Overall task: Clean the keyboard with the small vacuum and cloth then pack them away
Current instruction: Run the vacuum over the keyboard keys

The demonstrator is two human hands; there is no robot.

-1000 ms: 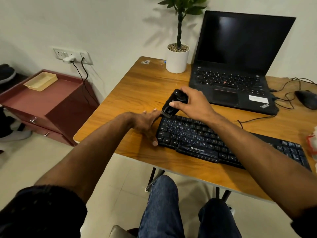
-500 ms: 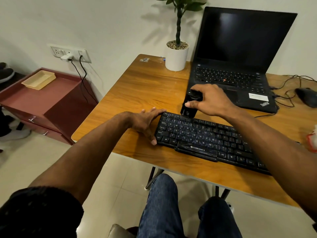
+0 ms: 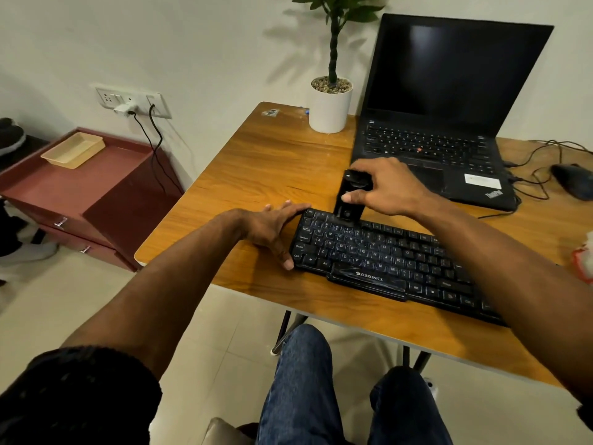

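Your keyboard (image 3: 382, 255) is black, with pale letters on the keys and a ZEBRONICS mark on its front lip. It lies flat on the desk, angled, with its left end farther from you. The vacuum (image 3: 350, 200) is small, black and boxy. It stands nearly upright, nozzle down on the keyboard's top row, near the left end.

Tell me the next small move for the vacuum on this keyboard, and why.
Probably slide the small vacuum rightward along the top key row. The right hand holds its nozzle near the keyboard's top left, the left hand braces that end, and the rest looks uncovered.
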